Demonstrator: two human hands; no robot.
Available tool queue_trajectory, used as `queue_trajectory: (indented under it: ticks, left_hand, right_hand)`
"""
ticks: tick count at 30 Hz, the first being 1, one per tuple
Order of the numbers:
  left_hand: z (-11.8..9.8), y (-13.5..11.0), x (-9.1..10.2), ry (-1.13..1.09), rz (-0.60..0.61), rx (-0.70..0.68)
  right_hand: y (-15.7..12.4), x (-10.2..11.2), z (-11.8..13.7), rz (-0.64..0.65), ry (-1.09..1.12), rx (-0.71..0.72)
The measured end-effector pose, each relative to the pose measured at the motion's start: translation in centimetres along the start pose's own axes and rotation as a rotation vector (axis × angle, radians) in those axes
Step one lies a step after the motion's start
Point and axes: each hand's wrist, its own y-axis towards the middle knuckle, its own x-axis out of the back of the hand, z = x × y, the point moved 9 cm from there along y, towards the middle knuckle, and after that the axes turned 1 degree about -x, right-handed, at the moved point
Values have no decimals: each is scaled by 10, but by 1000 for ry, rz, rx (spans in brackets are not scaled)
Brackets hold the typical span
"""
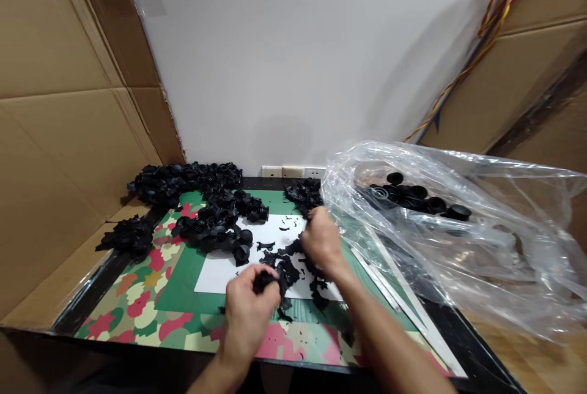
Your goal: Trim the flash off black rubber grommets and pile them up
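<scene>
Head view: the left hand (247, 308) is near the middle of the table, fingers closed around a black rubber part (268, 281), which it holds just above the near edge of the white sheet (215, 275). The right hand (322, 241) is a little farther and to the right, seen from the back with its fingers curled down among the black scraps (316, 296). Whether it pinches one cannot be told.

The work looks like stripping thin flash from the part. For that, the left grip is best kept firm but not crushing, and the right should pull close to the part's edge so the scrap tears clean and falls on the sheet.

A pile of ribbed parts (215, 223) lies far left on the camouflage mat (137, 308). The clear plastic bag (458, 247) to the right holds more round pieces (413, 198). Its loose film lies near the right wrist and could snag.
</scene>
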Motion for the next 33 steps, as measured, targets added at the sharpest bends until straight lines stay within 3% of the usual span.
queue_trajectory:
  ticks: [2, 4, 8, 13, 17, 20, 24, 33]
  left_hand:
    - [-2, -7, -3, -142, 85, 46]
    - [-6, -5, -4, -286, 123, 66]
    - [-3, 9, -4, -463, 141, 116]
    - [7, 13, 1, -586, 120, 142]
    - [12, 10, -5, -646, 117, 180]
    - [8, 8, -13, -685, 133, 173]
    - [3, 6, -21, -665, 192, 163]
    - [2, 13, -34, -379, 276, 173]
  right_hand:
    - [17, 11, -14, -17, 1, -12]
    - [22, 10, -17, 35, 22, 46]
    - [0, -8, -12, 167, 65, 184]
    - [-36, 4, -8, 55, 454, 226]
    - [-64, -1, 12, 67, 799, 273]
    - [-76, -1, 21, -70, 910, 310]
    - [-77, 2, 17, -208, 960, 323]
    - [-71, 26, 28, -180, 697, 524]
